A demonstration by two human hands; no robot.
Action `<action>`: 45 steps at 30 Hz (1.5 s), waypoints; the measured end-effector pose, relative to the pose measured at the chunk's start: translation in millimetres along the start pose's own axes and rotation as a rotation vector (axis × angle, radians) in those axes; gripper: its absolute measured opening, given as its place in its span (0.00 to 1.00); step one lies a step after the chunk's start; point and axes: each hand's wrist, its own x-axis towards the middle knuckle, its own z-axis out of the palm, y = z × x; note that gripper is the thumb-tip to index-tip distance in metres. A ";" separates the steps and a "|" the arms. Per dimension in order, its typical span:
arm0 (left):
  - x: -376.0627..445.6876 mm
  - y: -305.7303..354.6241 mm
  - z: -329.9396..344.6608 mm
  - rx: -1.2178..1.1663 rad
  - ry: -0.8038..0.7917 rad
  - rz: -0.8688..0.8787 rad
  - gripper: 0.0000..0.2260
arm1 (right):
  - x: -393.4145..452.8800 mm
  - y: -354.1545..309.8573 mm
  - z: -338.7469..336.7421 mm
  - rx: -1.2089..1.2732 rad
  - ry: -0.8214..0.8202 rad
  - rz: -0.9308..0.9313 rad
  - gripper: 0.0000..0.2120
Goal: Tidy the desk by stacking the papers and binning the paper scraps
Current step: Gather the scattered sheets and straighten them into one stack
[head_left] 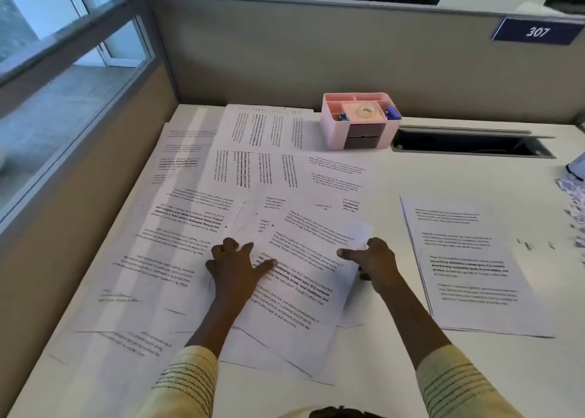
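Office cubicle. Grey fabric partition walls [316, 53] enclose the white laminate desk [411, 177] on two sides beyond the hands; blue "307" number plate [537, 31] on the partition's top edge, far right. Pink plastic desk organiser [357, 123] with a clear tape roll [366, 111] behind the hands, recessed cable slot [471, 143] beside it. Printed white paper sheets [196, 249] cover the desktop.

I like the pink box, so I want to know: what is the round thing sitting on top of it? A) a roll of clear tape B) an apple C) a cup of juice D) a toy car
A: a see-through roll of tape lies flat in the middle of the top of the pink desk organiser, with small blue items in the compartments on either side.
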 end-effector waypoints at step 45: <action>11.1 53.4 -105.8 -1.552 -0.024 0.244 0.12 | 1.7 -99.7 -86.0 0.679 -0.373 -0.623 0.23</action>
